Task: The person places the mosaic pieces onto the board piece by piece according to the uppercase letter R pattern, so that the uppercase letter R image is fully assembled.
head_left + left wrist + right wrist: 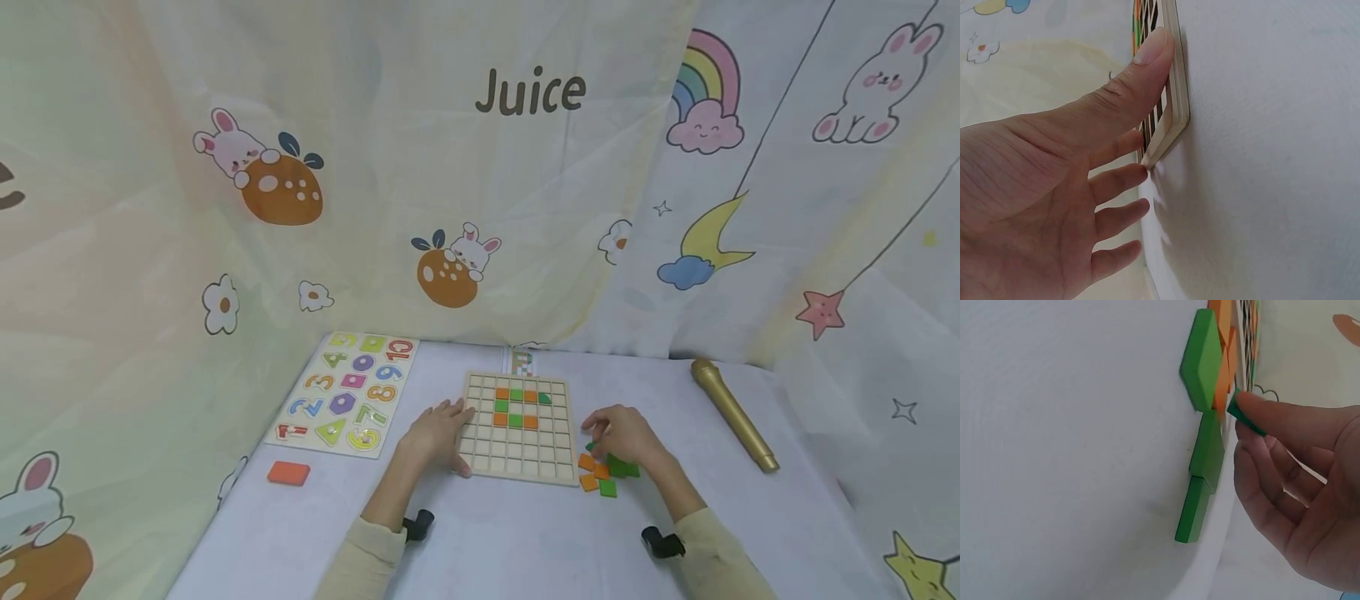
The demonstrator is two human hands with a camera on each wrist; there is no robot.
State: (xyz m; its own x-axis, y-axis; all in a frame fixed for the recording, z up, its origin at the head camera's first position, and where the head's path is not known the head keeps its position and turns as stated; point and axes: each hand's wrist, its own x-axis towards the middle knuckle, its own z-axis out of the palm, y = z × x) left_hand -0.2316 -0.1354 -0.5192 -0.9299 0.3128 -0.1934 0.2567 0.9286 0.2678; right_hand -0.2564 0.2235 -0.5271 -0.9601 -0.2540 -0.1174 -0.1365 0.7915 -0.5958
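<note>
A square wooden grid board [480, 463] lies in the middle of the white table. Orange and green square tiles [516, 422] form a small ring in its upper cells, with a dark green piece [544, 399] beside them. My left hand [433, 435] is at the board's left side, fingers spread and straight; its thumb [1155, 50] rests on the near edge. To the board's right, my right hand [622, 433] pinches a small dark green tile [1245, 419] between thumb and fingertips. Under it lie loose orange tiles [588, 482] and green tiles [608, 489].
A number puzzle board [307, 384] with colored pieces lies at the back left. An orange-red block [288, 473] sits in front of it. Toward the right edge is a gold microphone-shaped stick [735, 414]. Printed cloth curtains [540, 275] hang around the table's back and sides.
</note>
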